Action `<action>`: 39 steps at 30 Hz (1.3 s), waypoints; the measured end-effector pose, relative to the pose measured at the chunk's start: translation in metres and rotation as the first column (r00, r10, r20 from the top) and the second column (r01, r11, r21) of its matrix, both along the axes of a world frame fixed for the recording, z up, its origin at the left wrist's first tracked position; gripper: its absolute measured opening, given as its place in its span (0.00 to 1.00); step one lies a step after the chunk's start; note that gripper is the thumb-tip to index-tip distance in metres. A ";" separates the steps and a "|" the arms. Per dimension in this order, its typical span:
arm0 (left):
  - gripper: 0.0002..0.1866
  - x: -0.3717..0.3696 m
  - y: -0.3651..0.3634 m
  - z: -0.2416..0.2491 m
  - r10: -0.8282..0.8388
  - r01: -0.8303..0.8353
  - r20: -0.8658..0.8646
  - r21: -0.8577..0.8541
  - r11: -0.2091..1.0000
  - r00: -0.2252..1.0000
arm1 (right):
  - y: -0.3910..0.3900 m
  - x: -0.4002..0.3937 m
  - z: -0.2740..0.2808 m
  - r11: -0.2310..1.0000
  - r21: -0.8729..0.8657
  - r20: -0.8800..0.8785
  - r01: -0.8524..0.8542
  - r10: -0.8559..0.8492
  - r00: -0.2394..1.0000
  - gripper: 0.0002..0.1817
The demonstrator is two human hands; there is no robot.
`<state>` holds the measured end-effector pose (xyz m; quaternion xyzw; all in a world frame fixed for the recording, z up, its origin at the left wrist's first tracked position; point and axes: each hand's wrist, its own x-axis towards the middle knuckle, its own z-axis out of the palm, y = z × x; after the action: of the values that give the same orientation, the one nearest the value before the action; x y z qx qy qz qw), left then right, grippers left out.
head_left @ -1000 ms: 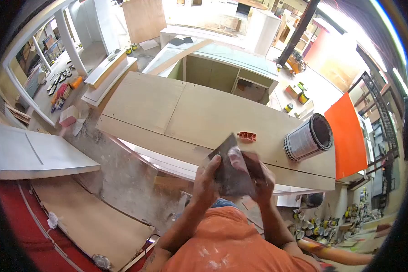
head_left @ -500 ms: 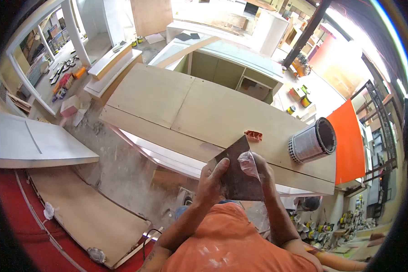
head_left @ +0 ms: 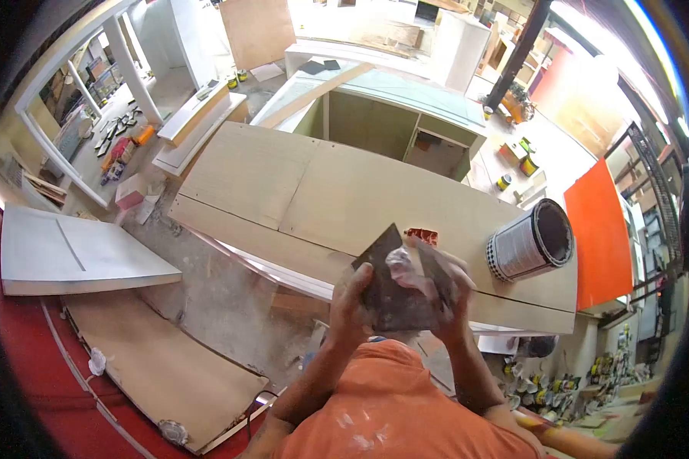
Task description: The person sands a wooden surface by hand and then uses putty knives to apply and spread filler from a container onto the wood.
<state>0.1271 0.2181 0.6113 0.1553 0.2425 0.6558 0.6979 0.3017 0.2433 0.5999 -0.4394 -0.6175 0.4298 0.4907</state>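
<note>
My left hand [head_left: 349,310] is closed on the edge of a dark flat plate [head_left: 386,306], its thumb lying on the top face. A whitish-pink lump of putty [head_left: 403,269] is spread on that plate. My right hand [head_left: 459,302] grips a second dark, thin blade, a scraper [head_left: 435,271], tilted against the putty side of the plate and smeared by motion. Beyond the hands, a small red piece [head_left: 421,236] lies on the pale wooden panel [head_left: 360,187]. An open paint can [head_left: 509,246] with a stained rim stands on the panel's right part.
An orange panel [head_left: 599,237] stands at the right. Behind the wooden panel is an open cabinet [head_left: 371,122]. A white board [head_left: 92,249] and a brown board [head_left: 161,367] lie at the left. Several cans [head_left: 547,386] crowd the floor at lower right.
The scraper in my right hand has swung into view across the plate, and the putty lump has changed shape. The plate has turned slightly. The camera view has shifted a little.
</note>
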 end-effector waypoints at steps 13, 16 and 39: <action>0.21 0.020 0.016 -0.035 0.030 -0.042 -0.120 -0.102 0.994 0.992 | 0.023 0.030 -0.003 0.815 0.528 0.218 -0.239 0.141 0.966 0.29; 0.22 0.022 0.016 -0.039 -0.086 0.070 -0.138 -0.119 0.990 0.987 | 0.013 0.011 -0.013 0.454 0.883 0.102 -0.121 0.066 0.993 0.25; 0.19 0.040 -0.004 -0.053 0.008 -0.032 -0.120 -0.197 0.980 0.993 | -0.023 0.033 -0.045 0.901 0.010 -0.319 0.434 -0.408 0.855 0.17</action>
<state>0.1674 0.2139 0.5581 0.1213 0.3493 0.6249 0.6876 0.3351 0.2207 0.5550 -0.4707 -0.4389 0.3496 0.6808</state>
